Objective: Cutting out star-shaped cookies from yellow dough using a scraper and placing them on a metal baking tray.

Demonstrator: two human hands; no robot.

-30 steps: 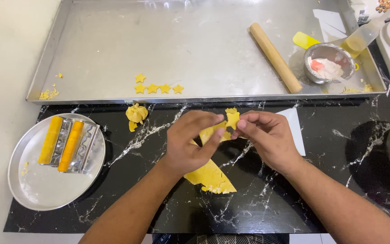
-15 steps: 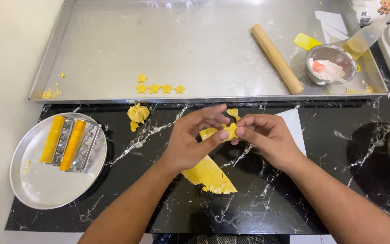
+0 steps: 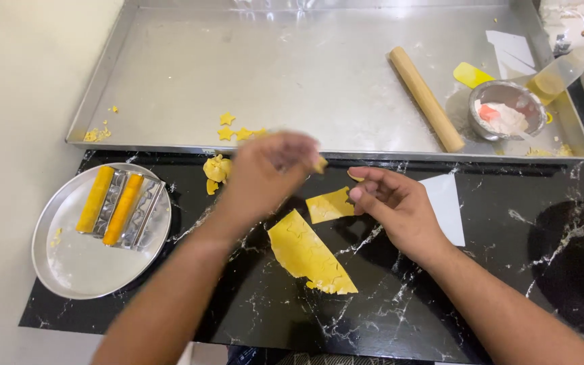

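Our fingers (image 3: pixel 305 154) on the left hand (image 3: pixel 265 172) are pinched shut on a small bit of yellow dough (image 3: pixel 320 164), though motion blur keeps us from telling its shape; that hand hovers just short of the near rim of the big steel tray (image 3: pixel 170 74), close to the row of little dough stars (image 3: pixel 238 130) lying on it. Our right hand (image 3: pixel 390 203) hangs half open above the black marbled tabletop (image 3: pixel 508 223), its fingertips loosely touching another small yellow scrap (image 3: pixel 355 176). Below the hands lie a small piece of rolled dough (image 3: pixel 329 205) and a longer dough sheet (image 3: pixel 309 255) with star-shaped marks pressed into it, touching at one corner. We judge the step in hand to be lifting cut shapes off the sheet and carrying them to the tray; the next move seems to call for a light release, so the soft piece lands flat beside the other stars without folding. A crumpled dough lump (image 3: pixel 216 169) sits just left, and a round plate (image 3: pixel 69 263) with two yellow rolls lies well apart.
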